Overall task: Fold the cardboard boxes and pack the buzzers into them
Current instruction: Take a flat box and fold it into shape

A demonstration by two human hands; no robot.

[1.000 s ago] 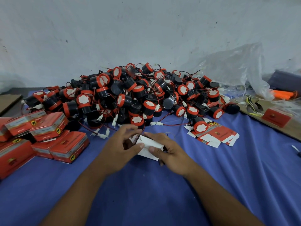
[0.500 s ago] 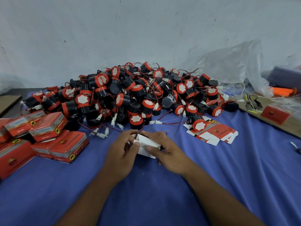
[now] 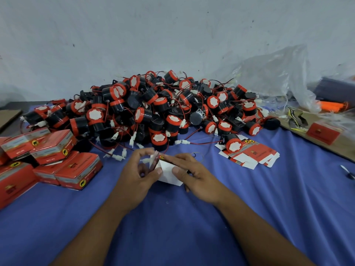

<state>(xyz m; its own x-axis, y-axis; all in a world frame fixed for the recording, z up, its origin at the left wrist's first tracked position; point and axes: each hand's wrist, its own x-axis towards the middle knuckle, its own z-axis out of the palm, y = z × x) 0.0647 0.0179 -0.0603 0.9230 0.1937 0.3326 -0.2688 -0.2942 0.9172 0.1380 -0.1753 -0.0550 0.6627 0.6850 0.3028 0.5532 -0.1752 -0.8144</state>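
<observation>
From my seat at the far end of this feed, closest in are my two bare forearms, reaching over a wrinkled blue cloth [image 3: 172, 237] that covers the table. Both hands meet on one small cardboard box [image 3: 168, 174], half folded, its plain white inner face turned up and a glossy red printed edge along its far side. My left hand [image 3: 137, 177] curls round the box's left end, with the thumb pressed on the white panel and the index finger arched over the red flap. My right hand [image 3: 195, 178] grips the right end, with the thumb flat on the white card and the fingers laid along the far red edge. Both sets of fingers are clamped on the card, which sits between the two thumbs just above the cloth. To the left lies a jumble of closed boxes [image 3: 76, 169], red and shiny with yellow round emblems, some leaning on each other. To the right, unfolded box blanks [image 3: 255, 156] lie flat in a loose fan, and a lone buzzer [image 3: 233, 145] rests on them. Beyond the hands is the heap of buzzers [image 3: 153, 108]: stubby black cylinders with red rims and white faces, tangled in thin red and black wires with white plugs. A crumpled clear plastic bag [image 3: 278, 73] slumps at the far right against a scuffed pale wall [image 3: 134, 35].
</observation>
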